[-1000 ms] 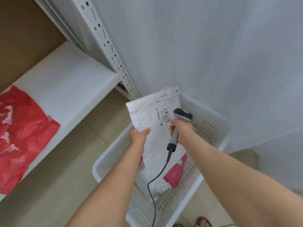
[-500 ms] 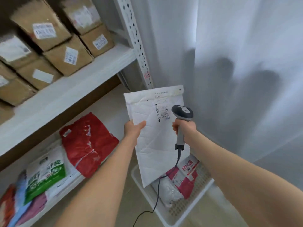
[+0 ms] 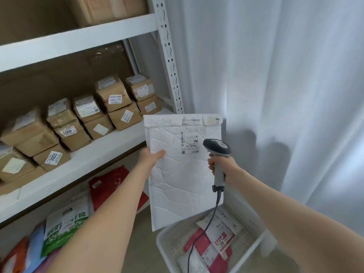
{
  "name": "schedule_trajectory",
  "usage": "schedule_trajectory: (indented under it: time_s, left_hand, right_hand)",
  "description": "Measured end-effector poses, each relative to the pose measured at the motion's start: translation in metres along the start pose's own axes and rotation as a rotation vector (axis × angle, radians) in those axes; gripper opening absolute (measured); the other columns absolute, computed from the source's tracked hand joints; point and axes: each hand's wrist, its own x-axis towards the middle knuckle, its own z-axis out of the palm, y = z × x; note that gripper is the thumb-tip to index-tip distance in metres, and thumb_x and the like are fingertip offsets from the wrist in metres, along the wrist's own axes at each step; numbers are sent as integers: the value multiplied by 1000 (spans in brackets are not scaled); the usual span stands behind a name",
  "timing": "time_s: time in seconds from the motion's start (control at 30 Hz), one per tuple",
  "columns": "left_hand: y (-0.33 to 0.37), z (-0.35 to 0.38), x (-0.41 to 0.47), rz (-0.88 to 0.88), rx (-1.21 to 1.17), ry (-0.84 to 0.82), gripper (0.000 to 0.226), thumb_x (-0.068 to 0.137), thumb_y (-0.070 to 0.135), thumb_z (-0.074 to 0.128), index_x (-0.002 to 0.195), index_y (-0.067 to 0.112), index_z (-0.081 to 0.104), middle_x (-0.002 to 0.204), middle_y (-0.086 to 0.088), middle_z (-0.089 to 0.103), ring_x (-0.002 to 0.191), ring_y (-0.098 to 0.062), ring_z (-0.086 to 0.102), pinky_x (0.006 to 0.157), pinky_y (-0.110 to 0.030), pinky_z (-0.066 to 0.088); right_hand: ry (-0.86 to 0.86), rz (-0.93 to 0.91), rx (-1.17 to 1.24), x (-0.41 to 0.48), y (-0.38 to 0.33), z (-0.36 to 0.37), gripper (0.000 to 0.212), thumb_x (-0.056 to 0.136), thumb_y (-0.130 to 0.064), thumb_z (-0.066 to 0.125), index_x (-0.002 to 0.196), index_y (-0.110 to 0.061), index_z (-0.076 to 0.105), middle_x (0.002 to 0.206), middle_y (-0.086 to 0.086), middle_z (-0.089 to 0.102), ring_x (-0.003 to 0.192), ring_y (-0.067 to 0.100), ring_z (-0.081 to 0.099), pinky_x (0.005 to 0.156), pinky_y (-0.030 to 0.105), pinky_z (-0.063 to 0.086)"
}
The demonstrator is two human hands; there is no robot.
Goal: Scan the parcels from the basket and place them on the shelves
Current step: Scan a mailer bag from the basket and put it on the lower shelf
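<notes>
Left hand (image 3: 150, 159) pinching white mailer (image 3: 183, 174) upright, right hand (image 3: 221, 166) gripping scanner (image 3: 217, 154) beside it

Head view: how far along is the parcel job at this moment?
Done: boxes and soft bags already sit on the shelves. In hand: the left hand holds a white padded mailer while the right hand grips the scanner beside its label. Left: shelving it, plus several parcels in the basket.

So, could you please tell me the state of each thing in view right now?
envelope: held upright over the basket, label side showing.
left hand: pinches the envelope's left edge.
scanner: head near the label, cable hanging down.
right hand: grips the scanner's handle.
basket: on the floor, parcels inside.
boxes: stacked on the middle shelf.
bags: lying flat, below the boxes.
</notes>
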Motion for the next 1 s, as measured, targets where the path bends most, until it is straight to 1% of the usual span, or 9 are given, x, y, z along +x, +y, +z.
schedule_trajectory:
  time_s: [0.07, 0.23, 0.33, 0.43, 0.5, 0.6, 0.73, 0.9, 1.0]
  left_hand:
    - [9, -5, -5, 40, 13, 9, 25, 84, 6, 70, 108, 1, 64, 108, -12, 66, 94, -23, 62, 82, -34, 49]
    - [21, -10, -13, 75, 22, 33, 31, 89, 8, 65, 117, -3, 60, 109, -11, 62, 98, -23, 58, 82, -31, 46]
    - [18, -9, -11, 83, 27, 42, 32, 92, 8, 60, 121, -2, 58, 117, -14, 62, 105, -28, 59, 82, -30, 44]
    - [16, -10, -10, 100, 30, 48, 31, 92, 10, 60, 122, -1, 58, 123, -17, 61, 110, -30, 58, 87, -30, 45]
    - [14, -12, -7, 100, 26, 58, 31, 92, 10, 59, 121, -1, 58, 123, -18, 61, 104, -27, 59, 85, -29, 44]
    - [13, -15, -5, 85, 27, 102, 32, 93, 10, 59, 122, -2, 57, 120, -16, 61, 106, -29, 58, 81, -28, 43]
    - [7, -19, 2, 62, 42, 123, 32, 93, 11, 58, 122, -3, 57, 116, -16, 62, 93, -21, 55, 78, -27, 43]
    - [0, -20, 5, 42, 44, 141, 32, 93, 9, 58, 123, -3, 56, 122, -18, 61, 94, -22, 54, 80, -28, 43]
    - [-2, -19, 5, 33, 54, 144, 33, 93, 10, 59, 123, -3, 56, 122, -18, 61, 100, -27, 58, 80, -28, 44]
  right_hand:
    - [-29, -14, -44, -12, -7, -2, 16, 82, 6, 60, 84, -10, 62, 67, 4, 61, 53, 16, 54, 50, 23, 44]
    - [-140, -49, -113, -30, -14, 2, 14, 84, 4, 60, 90, -8, 63, 64, 4, 58, 51, 15, 52, 51, 24, 46]
    - [-175, -83, -159, -35, -11, 11, 11, 84, 0, 61, 90, -8, 63, 59, 3, 55, 47, 14, 49, 49, 23, 44]
    - [-131, -113, -151, -39, -7, 21, 5, 84, -3, 64, 82, -8, 63, 55, 4, 54, 45, 15, 47, 48, 22, 42]
    - [-87, -132, -147, -39, -3, 25, 7, 83, -5, 66, 78, -7, 61, 53, 5, 54, 43, 16, 45, 46, 23, 41]
    - [-47, -159, -147, -41, 0, 25, 6, 84, -4, 65, 80, -5, 61, 51, 6, 54, 40, 16, 44, 44, 23, 39]
    - [-68, -177, -212, -45, 1, 24, 4, 85, -5, 66, 83, -5, 62, 52, 8, 57, 42, 16, 45, 45, 24, 38]
    - [-96, -174, -239, -47, 2, 31, 1, 85, -6, 65, 84, -6, 64, 54, 8, 61, 43, 15, 45, 45, 23, 38]
    - [-83, -169, -266, -47, 1, 33, 1, 84, -6, 64, 83, -5, 64, 56, 8, 59, 44, 15, 45, 46, 24, 38]
